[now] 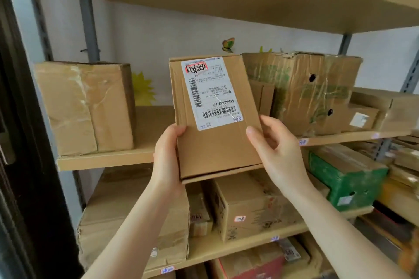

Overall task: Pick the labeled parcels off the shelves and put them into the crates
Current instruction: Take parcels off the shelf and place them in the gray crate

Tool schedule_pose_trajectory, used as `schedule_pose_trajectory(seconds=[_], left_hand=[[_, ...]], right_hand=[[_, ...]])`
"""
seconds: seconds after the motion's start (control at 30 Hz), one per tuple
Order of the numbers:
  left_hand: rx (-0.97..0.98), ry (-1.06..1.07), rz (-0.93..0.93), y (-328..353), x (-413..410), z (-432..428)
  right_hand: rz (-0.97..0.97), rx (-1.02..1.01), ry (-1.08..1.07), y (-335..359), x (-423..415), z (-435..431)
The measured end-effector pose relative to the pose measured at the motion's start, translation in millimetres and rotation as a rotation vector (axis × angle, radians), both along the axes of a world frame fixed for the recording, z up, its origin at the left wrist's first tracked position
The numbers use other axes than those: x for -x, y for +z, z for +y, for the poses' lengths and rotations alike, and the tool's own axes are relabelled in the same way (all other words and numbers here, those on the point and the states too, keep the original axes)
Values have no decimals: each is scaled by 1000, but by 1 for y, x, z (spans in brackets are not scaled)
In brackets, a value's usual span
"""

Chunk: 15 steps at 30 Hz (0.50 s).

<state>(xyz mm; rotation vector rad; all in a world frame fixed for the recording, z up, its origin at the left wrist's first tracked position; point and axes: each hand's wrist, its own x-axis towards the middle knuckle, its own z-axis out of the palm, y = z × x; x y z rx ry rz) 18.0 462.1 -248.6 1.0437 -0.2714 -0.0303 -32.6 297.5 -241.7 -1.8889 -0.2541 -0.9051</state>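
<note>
- Both forearms reach up from the bottom edge, and the hands are clamped on one parcel (217, 149) from either side.
- Left hand (167, 154) grips the lower left edge, thumb on the front face and fingers hidden behind.
- Right hand (278, 149) grips the lower right edge, thumb pressed on the front and fingers curled round the side.
- That parcel, a flat brown carton, is held upright in the air in front of the middle shelf (102, 161), touching no other box. Its white label (210, 93) faces the camera with the print upside down.
- Behind it on the shelf stand a creased carton (84, 106) to the left and a battered taped carton (301, 88) to the right.
- Step in hand, as I judge it: the pick is made and the label is being checked; placing is not yet done.
- No crate shows, so the next move calls for turning away from the shelves, keeping the two-sided grip, and lowering the parcel into a crate.
</note>
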Motion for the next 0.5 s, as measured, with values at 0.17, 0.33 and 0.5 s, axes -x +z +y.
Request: schedule_pose_trajectory(seconds=[0.17, 0.33, 0.5], left_hand=[[-89, -47, -17, -25, 20, -79], [-183, -210, -93, -55, 67, -188], [-262, -413, -66, -99, 138, -332]], right_hand=[[-35, -61, -190, -28, 47, -64], [20, -169, -401, -73, 116, -156], [52, -334, -652, -131, 208, -273]])
